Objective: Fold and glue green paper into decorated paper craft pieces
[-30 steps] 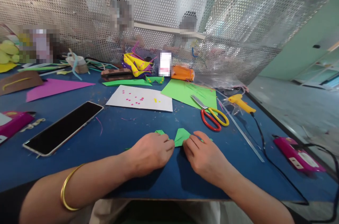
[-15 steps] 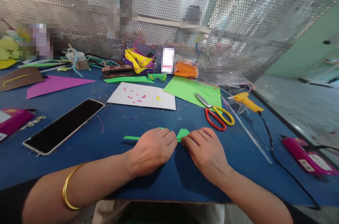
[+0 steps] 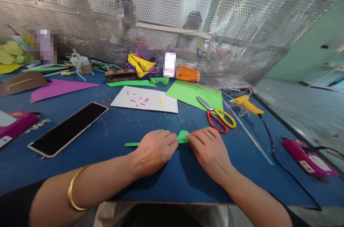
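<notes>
Both hands lie palm down on a folded green paper (image 3: 183, 136) near the front edge of the blue tabletop (image 3: 166, 180). The left hand (image 3: 154, 150) is curled, fingers pressed down on the paper; the right hand (image 3: 208, 148) lies flatter, fingertips on the paper's right part. Neither grip is closed around it: both press rather than pinch, as far as can be seen. The hands hide most of the paper; only a small peak between them and a thin strip poking out left of the left hand show.

Bare tabletop runs in front of the hands to the near edge, and between the hands and the phone (image 3: 68, 128) lying screen up at the left. To the right, scissors (image 3: 219, 114) with red and yellow handles lie near the right hand, partly on a green sheet (image 3: 188, 92). Beyond them lies a yellow glue gun (image 3: 245, 103); its black cord trails toward the tabletop's right edge past a pink object (image 3: 307, 153). A white sheet (image 3: 146, 100) with small dots lies behind the hands. A perforated metal screen (image 3: 80, 12) closes the far edge, with paper scraps heaped along it. Another pink object at the left edge is cut off.
</notes>
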A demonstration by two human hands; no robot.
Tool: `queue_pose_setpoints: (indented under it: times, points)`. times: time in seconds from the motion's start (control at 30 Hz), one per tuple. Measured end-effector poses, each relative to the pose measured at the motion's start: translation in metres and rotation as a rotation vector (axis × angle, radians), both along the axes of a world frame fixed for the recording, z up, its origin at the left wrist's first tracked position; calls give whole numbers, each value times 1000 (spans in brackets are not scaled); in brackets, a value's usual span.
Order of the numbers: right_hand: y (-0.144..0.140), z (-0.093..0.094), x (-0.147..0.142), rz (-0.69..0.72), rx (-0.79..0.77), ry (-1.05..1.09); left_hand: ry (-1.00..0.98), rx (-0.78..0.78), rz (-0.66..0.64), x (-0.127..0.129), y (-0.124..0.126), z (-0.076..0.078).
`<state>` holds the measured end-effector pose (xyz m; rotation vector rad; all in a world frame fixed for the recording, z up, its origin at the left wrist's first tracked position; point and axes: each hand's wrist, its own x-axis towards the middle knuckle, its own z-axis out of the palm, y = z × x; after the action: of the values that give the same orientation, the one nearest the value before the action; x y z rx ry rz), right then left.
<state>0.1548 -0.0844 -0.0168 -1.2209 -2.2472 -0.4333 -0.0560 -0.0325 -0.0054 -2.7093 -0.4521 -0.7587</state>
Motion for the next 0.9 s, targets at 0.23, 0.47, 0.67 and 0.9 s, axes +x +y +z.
queue_pose_setpoints:
  times: [0.23,0.47,0.67,0.9]
  points:
    - [-3,0,1,-47,-1,-57,14,-12,-18,-1,0,-2]
    - [3,4,13,-35,5,57,-17,-6,16,-4,3,0]
    - [-1,5,21,-65,-12,17,-6,-25,18,-6,3,-1]
    - [1,5,25,-64,49,10,39,-27,58,-7,4,-2]
